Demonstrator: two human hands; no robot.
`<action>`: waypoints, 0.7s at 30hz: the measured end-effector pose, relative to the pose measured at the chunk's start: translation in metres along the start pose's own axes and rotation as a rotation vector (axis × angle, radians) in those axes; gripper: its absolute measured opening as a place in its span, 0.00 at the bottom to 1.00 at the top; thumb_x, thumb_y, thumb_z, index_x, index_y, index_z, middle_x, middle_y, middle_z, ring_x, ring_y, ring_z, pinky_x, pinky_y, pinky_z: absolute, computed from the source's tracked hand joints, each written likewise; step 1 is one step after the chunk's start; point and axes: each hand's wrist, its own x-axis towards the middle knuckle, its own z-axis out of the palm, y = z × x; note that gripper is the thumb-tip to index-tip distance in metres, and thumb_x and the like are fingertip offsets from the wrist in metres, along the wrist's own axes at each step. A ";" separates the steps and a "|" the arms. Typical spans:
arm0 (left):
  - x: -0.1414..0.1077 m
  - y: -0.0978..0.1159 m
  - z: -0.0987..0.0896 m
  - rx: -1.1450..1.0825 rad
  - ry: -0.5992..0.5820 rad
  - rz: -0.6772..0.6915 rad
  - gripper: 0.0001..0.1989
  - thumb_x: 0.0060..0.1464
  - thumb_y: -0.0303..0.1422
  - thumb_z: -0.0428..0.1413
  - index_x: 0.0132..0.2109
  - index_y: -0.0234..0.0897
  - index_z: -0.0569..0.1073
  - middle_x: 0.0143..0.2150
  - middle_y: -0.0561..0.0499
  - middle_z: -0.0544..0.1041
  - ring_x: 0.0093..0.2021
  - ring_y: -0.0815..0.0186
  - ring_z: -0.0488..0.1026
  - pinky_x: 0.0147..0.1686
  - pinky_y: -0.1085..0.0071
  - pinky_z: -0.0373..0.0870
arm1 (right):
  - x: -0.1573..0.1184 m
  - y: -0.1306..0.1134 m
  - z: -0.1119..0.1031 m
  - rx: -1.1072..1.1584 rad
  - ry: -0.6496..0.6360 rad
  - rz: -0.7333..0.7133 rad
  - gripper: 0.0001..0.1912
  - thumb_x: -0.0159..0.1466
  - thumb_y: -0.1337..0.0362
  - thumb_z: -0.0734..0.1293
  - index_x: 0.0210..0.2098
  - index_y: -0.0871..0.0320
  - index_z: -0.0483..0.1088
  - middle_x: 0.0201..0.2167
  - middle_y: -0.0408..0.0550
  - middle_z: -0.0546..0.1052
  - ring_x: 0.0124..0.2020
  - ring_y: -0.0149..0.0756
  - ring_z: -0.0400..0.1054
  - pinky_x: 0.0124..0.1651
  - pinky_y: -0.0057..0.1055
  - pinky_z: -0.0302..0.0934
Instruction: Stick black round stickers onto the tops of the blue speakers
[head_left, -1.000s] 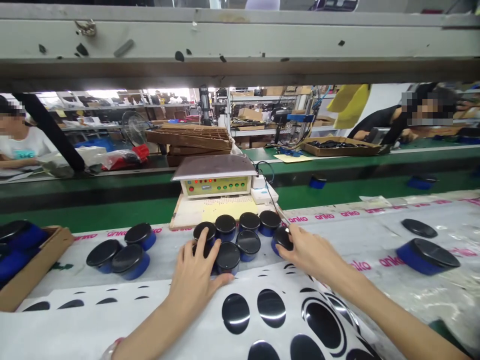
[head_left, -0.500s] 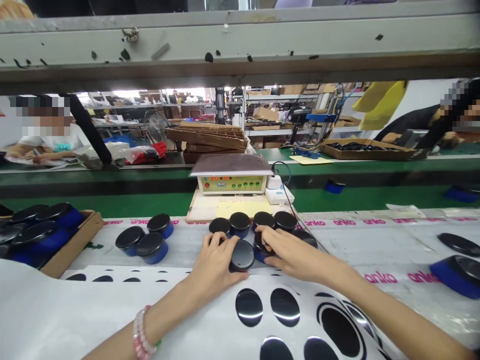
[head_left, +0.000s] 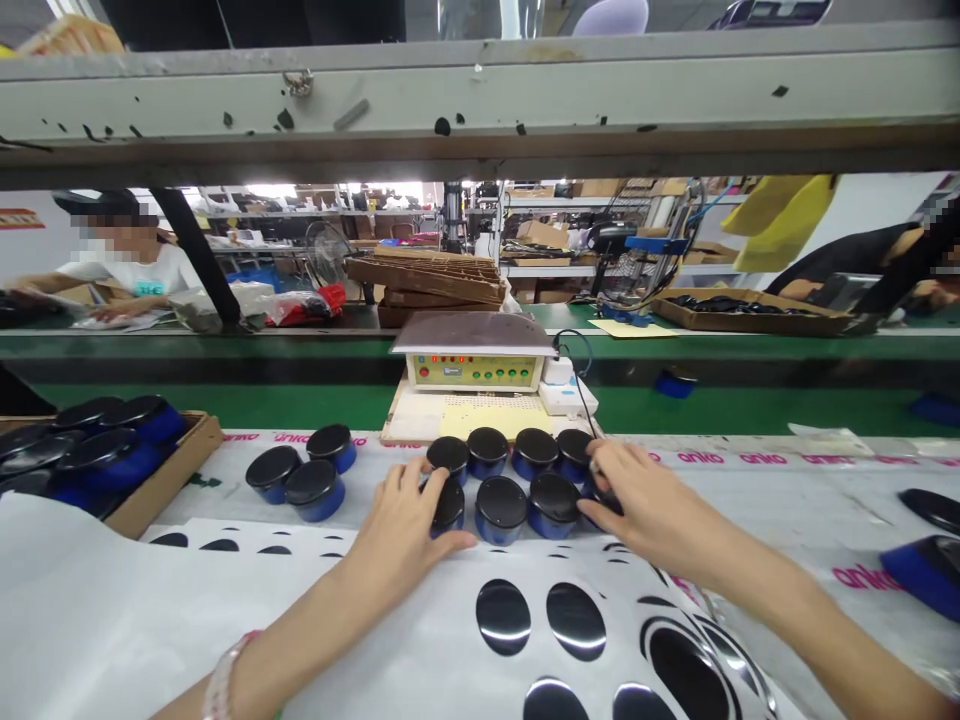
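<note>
Near the far edge of the desk, two rows of black-topped pots

Midway along that edge stand eight of these pots, blue-sided and upright, four in the back row and four in the front. My left hand is at the left end of the front row: thumb and fingers stand apart, the index finger against the end pot, the thumb stretched out low before it. My right hand curls over the pot at the row's other end. My fingers cover most of it, so I cannot tell whether they are clamped on it.

Nearer me, a white sheet covers the desk, with glossy black discs on it. Farther left along the far edge, three more pots stand close together, and toward the desk's left end a cardboard box holds a heap of them. Off to the right, another pot is near a flat black piece.

Just past the middle of the far edge, a control box with red lights sits on a pale board. Beyond runs a green belt. Across it, a person in a white top is at left and a dark sleeve shows at right.
</note>
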 end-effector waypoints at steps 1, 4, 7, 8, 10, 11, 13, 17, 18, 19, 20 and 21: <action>-0.004 -0.004 -0.001 -0.018 -0.017 -0.031 0.31 0.57 0.43 0.56 0.62 0.29 0.62 0.58 0.34 0.64 0.53 0.45 0.66 0.49 0.50 0.65 | 0.000 0.007 0.000 -0.015 0.007 0.048 0.11 0.64 0.55 0.60 0.36 0.57 0.56 0.43 0.56 0.68 0.41 0.48 0.65 0.40 0.44 0.59; -0.011 -0.013 0.002 -0.085 -0.056 -0.043 0.28 0.61 0.39 0.52 0.65 0.35 0.58 0.59 0.40 0.66 0.52 0.51 0.69 0.49 0.55 0.68 | 0.000 0.025 0.007 -0.005 -0.023 0.123 0.12 0.62 0.56 0.61 0.36 0.57 0.57 0.40 0.53 0.69 0.35 0.43 0.67 0.35 0.38 0.59; -0.012 -0.018 0.005 -0.128 -0.059 -0.009 0.27 0.61 0.37 0.52 0.64 0.41 0.57 0.63 0.45 0.62 0.57 0.56 0.67 0.54 0.60 0.67 | -0.002 0.035 0.013 0.018 -0.030 0.165 0.13 0.62 0.54 0.60 0.36 0.57 0.56 0.35 0.49 0.70 0.31 0.40 0.67 0.32 0.34 0.58; -0.013 -0.019 0.005 -0.136 -0.062 0.003 0.27 0.61 0.37 0.52 0.64 0.41 0.57 0.63 0.46 0.61 0.58 0.58 0.67 0.55 0.61 0.67 | -0.003 0.038 0.013 0.020 -0.029 0.170 0.13 0.62 0.53 0.60 0.35 0.57 0.56 0.34 0.49 0.70 0.30 0.39 0.66 0.31 0.34 0.57; -0.014 -0.021 0.002 -0.143 -0.069 0.018 0.26 0.61 0.38 0.51 0.65 0.42 0.57 0.63 0.46 0.62 0.55 0.58 0.69 0.53 0.62 0.69 | -0.007 0.040 0.010 0.027 -0.046 0.147 0.11 0.61 0.56 0.61 0.34 0.56 0.57 0.33 0.48 0.70 0.30 0.38 0.66 0.31 0.33 0.58; -0.014 -0.021 -0.001 -0.139 -0.070 0.022 0.26 0.61 0.39 0.52 0.64 0.42 0.58 0.62 0.46 0.64 0.53 0.57 0.71 0.50 0.61 0.70 | -0.008 0.040 0.007 0.030 -0.063 0.124 0.10 0.60 0.57 0.62 0.33 0.56 0.57 0.33 0.48 0.70 0.31 0.37 0.66 0.32 0.33 0.58; -0.009 -0.018 -0.008 -0.115 -0.047 0.024 0.26 0.59 0.42 0.53 0.62 0.40 0.61 0.60 0.43 0.66 0.53 0.53 0.71 0.48 0.57 0.71 | -0.006 0.036 -0.002 0.029 -0.082 0.083 0.09 0.59 0.59 0.62 0.31 0.57 0.58 0.33 0.48 0.70 0.32 0.37 0.65 0.32 0.32 0.59; 0.026 0.003 -0.020 -0.068 0.054 0.108 0.21 0.61 0.40 0.50 0.59 0.37 0.65 0.60 0.42 0.64 0.59 0.53 0.64 0.57 0.56 0.63 | 0.030 0.011 -0.017 -0.017 -0.006 0.034 0.11 0.65 0.56 0.59 0.33 0.58 0.59 0.37 0.52 0.69 0.38 0.40 0.64 0.39 0.35 0.58; 0.040 0.009 -0.019 -0.063 0.059 0.144 0.21 0.61 0.37 0.51 0.60 0.37 0.64 0.60 0.43 0.64 0.60 0.55 0.63 0.58 0.58 0.61 | 0.043 0.003 -0.018 -0.024 -0.004 0.013 0.12 0.64 0.56 0.61 0.34 0.59 0.60 0.38 0.53 0.69 0.39 0.40 0.64 0.40 0.35 0.57; 0.055 0.014 -0.016 -0.057 0.052 0.171 0.22 0.59 0.33 0.52 0.60 0.35 0.63 0.61 0.42 0.64 0.61 0.55 0.61 0.60 0.58 0.59 | 0.056 -0.005 -0.016 -0.025 -0.020 -0.005 0.13 0.63 0.56 0.63 0.35 0.60 0.61 0.38 0.52 0.69 0.38 0.38 0.64 0.41 0.35 0.58; 0.070 0.018 -0.012 -0.053 0.034 0.185 0.25 0.57 0.31 0.54 0.61 0.33 0.62 0.61 0.40 0.63 0.61 0.54 0.61 0.60 0.56 0.59 | 0.067 -0.012 -0.014 -0.023 -0.043 -0.015 0.14 0.61 0.57 0.66 0.36 0.61 0.62 0.37 0.51 0.69 0.37 0.36 0.64 0.41 0.34 0.58; 0.083 0.021 -0.007 -0.051 0.006 0.189 0.27 0.55 0.31 0.56 0.61 0.31 0.62 0.60 0.38 0.65 0.61 0.54 0.62 0.59 0.55 0.60 | 0.077 -0.017 -0.010 -0.017 -0.068 -0.022 0.14 0.59 0.57 0.68 0.36 0.62 0.64 0.35 0.49 0.70 0.35 0.34 0.64 0.40 0.33 0.59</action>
